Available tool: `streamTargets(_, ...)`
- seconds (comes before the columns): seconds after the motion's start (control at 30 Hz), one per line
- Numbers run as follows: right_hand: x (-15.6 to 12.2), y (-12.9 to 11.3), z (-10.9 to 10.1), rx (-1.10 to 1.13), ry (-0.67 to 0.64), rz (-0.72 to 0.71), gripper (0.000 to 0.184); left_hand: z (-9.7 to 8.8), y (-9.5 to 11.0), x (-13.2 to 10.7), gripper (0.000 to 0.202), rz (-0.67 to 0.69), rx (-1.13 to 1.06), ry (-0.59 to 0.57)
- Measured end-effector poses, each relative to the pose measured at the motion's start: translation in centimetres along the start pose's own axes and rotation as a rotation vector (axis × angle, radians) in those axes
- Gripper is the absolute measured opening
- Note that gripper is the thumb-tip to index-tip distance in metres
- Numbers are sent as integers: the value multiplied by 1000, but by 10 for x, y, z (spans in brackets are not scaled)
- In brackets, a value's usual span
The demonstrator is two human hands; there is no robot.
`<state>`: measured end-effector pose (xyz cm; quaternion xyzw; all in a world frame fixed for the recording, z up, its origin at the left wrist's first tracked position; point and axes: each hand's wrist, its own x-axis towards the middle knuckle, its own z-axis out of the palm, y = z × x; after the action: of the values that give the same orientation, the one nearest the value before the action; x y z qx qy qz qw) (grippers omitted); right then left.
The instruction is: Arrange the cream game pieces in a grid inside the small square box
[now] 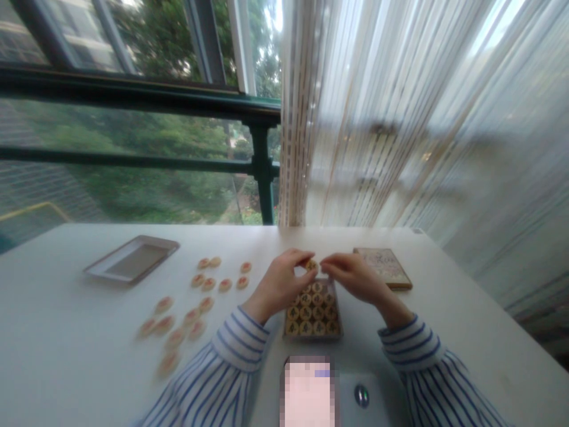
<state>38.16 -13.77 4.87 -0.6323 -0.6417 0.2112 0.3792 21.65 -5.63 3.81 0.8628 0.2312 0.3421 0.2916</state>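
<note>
Between the thumb and forefinger of my left hand is a round wooden Chinese chess piece with a dark character. It is held just above the far edge of a shallow box. Rows of similar dark-marked pieces lie flat in that box, face up. Close to the right of the held piece is my right hand, its fingers drawn together. Whether a piece is in them I cannot make out. To the left, several red-marked Chinese chess pieces lie scattered on the white table.
A shallow rectangular tray lies at the back left. At the back right is a flat patterned box lid. A phone-like device with a blurred-out screen lies at the front, beside a dark shiny oval object. String curtains hang behind the table.
</note>
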Motion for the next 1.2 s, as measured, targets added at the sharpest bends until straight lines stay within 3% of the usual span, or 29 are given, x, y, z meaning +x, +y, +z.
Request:
streamTargets(0.17, 1, -3, 2, 195, -7, 55, 23, 0, 4, -1, 31, 30, -23, 8)
streamTargets(0.37, 1, -4, 4, 273, -21, 102, 25, 0, 2, -1, 29, 3, -34, -29)
streamTargets(0.8, 1, 0, 6, 299, -25, 81, 25, -3, 0, 1, 30, -220, -181, -77)
streamTargets(1.2, 0, 2, 10, 319, -41, 36, 21, -5, 0, 1, 26, -324, -374, -93)
